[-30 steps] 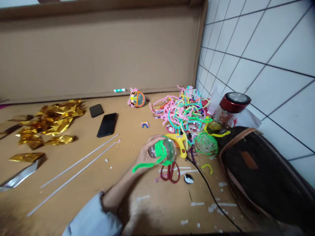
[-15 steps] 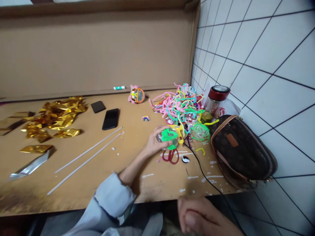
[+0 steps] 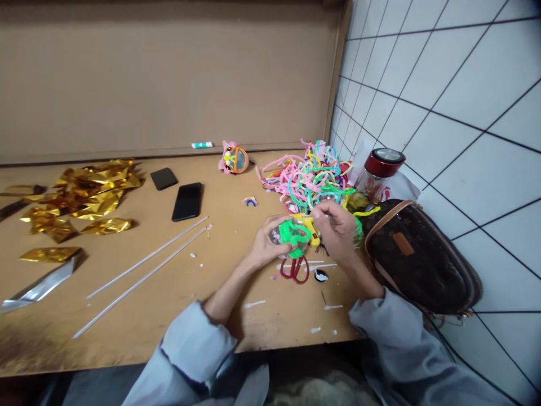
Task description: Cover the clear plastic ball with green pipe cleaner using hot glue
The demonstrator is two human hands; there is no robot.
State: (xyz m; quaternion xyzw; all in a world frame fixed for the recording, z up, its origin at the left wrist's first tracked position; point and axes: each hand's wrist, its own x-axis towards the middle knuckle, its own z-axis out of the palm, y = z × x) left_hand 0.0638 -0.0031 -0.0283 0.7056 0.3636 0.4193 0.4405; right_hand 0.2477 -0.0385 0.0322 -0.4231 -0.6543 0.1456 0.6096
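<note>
My left hand [image 3: 267, 243] is wrapped around a clear plastic ball [image 3: 275, 235] with bright green fuzzy pipe cleaner [image 3: 296, 238] on its side. Just right of the ball, my right hand [image 3: 337, 230] is closed with thumb and fingertips pinched together; whatever they hold is too small to make out. Between the two hands shows a yellow glue gun [image 3: 315, 237], partly hidden by the ball and the right fingers. Red-handled scissors [image 3: 301, 270] lie on the table just below the ball.
A tangled heap of coloured pipe cleaners [image 3: 310, 175] lies behind the hands. At right are a brown handbag [image 3: 418, 259] and a red-lidded jar [image 3: 382, 166]. A phone [image 3: 187, 202], white sticks [image 3: 143, 276] and gold foil [image 3: 101, 186] lie left. A decorated ball [image 3: 236, 159] sits behind.
My right hand has risen from the table's front edge to beside the ball, its fingers now pinched. My left hand still holds the ball. The view has shifted slightly.
</note>
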